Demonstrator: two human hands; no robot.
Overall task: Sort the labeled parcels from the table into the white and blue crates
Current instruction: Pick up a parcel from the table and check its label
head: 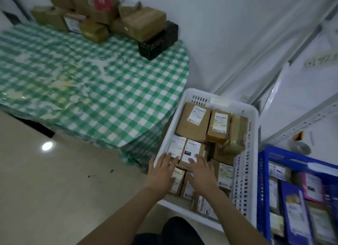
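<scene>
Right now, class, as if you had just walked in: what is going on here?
A person is sorting parcels. Both hands are in the white crate. The left hand and the right hand lie with fingers straight on the labeled parcels packed there. The blue crate beside it also holds parcels. A pile of brown parcels and a black box sit at the far edge of the checked table.

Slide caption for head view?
Left hand and right hand rest on parcels in the white crate; more wait on the table.
</scene>
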